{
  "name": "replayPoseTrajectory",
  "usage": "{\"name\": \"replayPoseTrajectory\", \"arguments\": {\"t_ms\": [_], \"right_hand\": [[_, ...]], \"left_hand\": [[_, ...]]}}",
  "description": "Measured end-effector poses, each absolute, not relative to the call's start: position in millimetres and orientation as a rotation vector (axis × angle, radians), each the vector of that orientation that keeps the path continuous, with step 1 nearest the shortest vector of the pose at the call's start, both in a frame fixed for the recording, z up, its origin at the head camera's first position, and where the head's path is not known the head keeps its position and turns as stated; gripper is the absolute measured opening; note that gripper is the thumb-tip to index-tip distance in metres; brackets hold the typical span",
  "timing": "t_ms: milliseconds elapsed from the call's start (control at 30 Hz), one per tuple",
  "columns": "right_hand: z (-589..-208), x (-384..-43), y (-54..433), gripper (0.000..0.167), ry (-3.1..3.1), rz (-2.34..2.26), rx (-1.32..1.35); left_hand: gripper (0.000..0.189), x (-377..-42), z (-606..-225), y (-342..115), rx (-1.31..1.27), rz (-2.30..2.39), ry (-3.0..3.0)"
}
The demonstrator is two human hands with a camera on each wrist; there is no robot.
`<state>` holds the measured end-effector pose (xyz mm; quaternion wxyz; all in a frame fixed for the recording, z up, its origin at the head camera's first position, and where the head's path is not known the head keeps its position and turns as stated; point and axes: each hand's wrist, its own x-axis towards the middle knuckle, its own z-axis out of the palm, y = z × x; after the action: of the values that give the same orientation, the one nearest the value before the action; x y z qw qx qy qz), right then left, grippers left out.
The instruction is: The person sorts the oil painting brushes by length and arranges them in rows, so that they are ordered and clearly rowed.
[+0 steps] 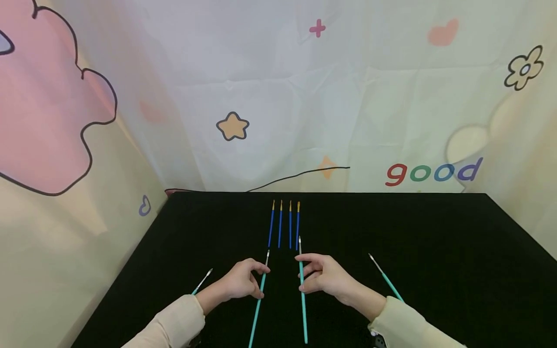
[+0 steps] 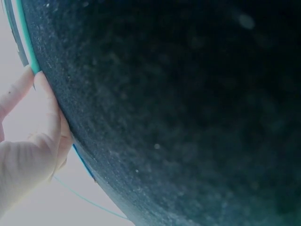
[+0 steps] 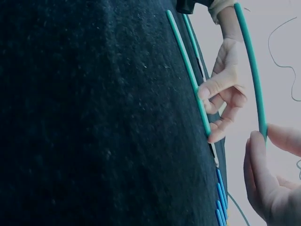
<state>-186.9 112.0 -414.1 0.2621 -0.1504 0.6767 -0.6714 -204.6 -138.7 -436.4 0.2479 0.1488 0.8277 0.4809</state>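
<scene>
My left hand (image 1: 243, 279) pinches the teal handle of a slim paintbrush (image 1: 256, 314), its pale tip pointing away from me. In the right wrist view this brush (image 3: 189, 68) lies along the black tabletop. Another teal paintbrush (image 1: 304, 316) is gripped between the thumb and fingers of my right hand (image 1: 328, 278). Seen from the right wrist, that brush (image 3: 254, 70) is raised off the table. Several blue paintbrushes (image 1: 280, 229) with golden bristles lie side by side just beyond both hands.
One more teal paintbrush (image 1: 202, 281) lies left of my left forearm, partly covered by the sleeve. To the right, a further teal paintbrush (image 1: 389, 282) rests slanted by my right sleeve. Behind the black table (image 1: 435, 232) hangs a printed pale cloth (image 1: 278, 58).
</scene>
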Motion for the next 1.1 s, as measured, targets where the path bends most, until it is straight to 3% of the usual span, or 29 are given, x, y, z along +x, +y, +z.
{"name": "replayPoseTrajectory", "arguments": {"t_ms": [1100], "right_hand": [[-436,-183,67,0.058,2.053,-1.682,-0.278]], "left_hand": [[0.055,-204,-435,-137,0.415,1.308,2.259]]}}
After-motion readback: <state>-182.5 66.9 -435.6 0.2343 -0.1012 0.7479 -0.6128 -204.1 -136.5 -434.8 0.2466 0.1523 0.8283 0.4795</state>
